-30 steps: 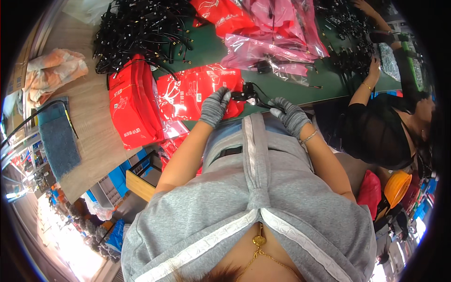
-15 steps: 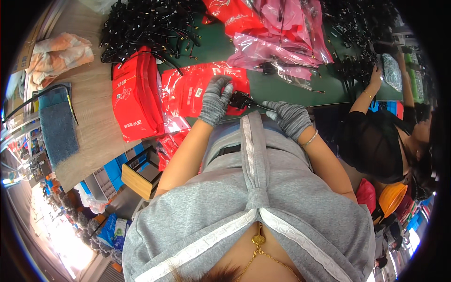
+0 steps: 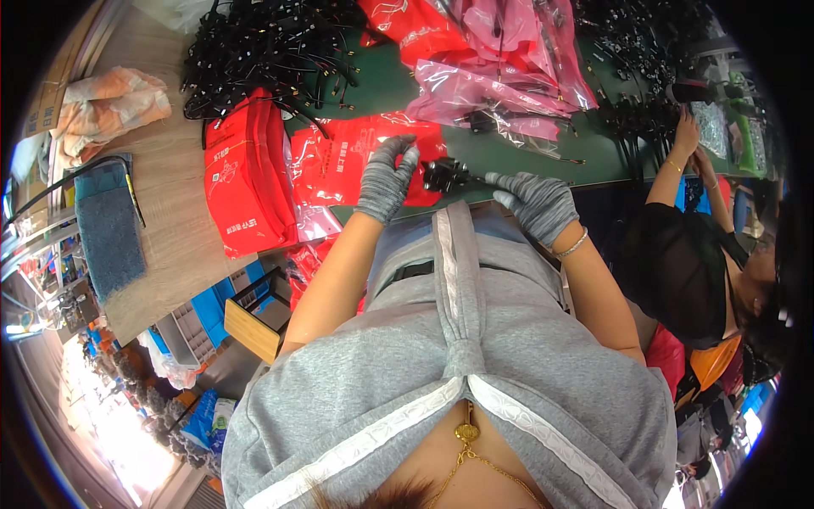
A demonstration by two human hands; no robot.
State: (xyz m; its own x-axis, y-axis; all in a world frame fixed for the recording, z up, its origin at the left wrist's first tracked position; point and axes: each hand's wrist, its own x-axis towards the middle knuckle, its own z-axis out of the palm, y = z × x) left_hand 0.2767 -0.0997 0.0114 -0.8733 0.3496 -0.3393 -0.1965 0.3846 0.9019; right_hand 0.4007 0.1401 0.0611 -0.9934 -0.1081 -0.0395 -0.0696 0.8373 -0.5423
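My left hand (image 3: 386, 180), in a grey knit glove, rests over the right part of a flat red plastic bag (image 3: 335, 161). Its thumb and forefinger stand apart, and the bag hides part of the other fingers. Just right of it, a bundled black cable (image 3: 447, 176) hangs at the table's near edge. My right hand (image 3: 538, 205), gloved the same way, pinches the thin end of that cable between thumb and fingers. Beside the flat bag stands a stack of red bags (image 3: 246, 174).
A heap of black cables (image 3: 267, 64) lies at the back left. Pink bags (image 3: 517, 81) are piled behind my hands on the green table (image 3: 551, 174). At left lie a blue cloth (image 3: 110, 229) and an orange-white cloth (image 3: 114, 106). A co-worker's arm (image 3: 674, 161) reaches in at right.
The black cable and my right hand have shifted a little right, away from my left hand. My left fingers have spread, and the white label on the red bag no longer shows.
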